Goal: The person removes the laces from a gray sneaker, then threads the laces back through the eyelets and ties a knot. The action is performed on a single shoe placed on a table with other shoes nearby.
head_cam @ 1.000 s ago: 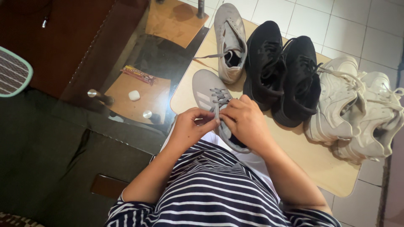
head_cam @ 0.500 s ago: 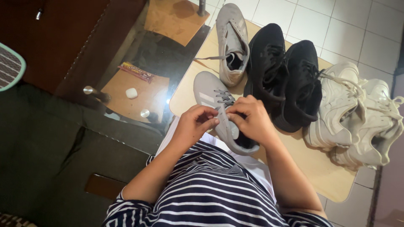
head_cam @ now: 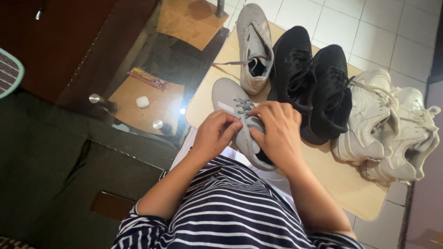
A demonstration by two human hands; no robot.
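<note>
The left hand (head_cam: 216, 133) is curled nearly closed at the laces of a grey sneaker (head_cam: 240, 117), its fingertips pinching the grey lace (head_cam: 244, 107) over the tongue. The right hand (head_cam: 277, 131) lies over the back half of the same sneaker, fingers bent down around the collar and upper, thumb pressed toward the lacing; it grips the shoe rather than lying flat. The two hands nearly touch above the eyelets.

The grey sneaker rests on the near edge of a pale wooden board (head_cam: 350, 184), toe pointing away from the person, heel against the striped shirt (head_cam: 230, 216). Beyond its toe on the board lies the second grey sneaker (head_cam: 254, 46), open and with a loose lace trailing to one side. Just beside the grey sneaker, past the right hand, stands a pair of black sneakers (head_cam: 314, 87), and beyond those, toward the far end of the board, a pair of white sneakers (head_cam: 387, 124). On the other side of the grey sneaker, off the board, a glass tabletop (head_cam: 152, 60) shows a lower shelf bearing a small white block (head_cam: 142, 102) and a wrapped bar (head_cam: 147, 78).
</note>
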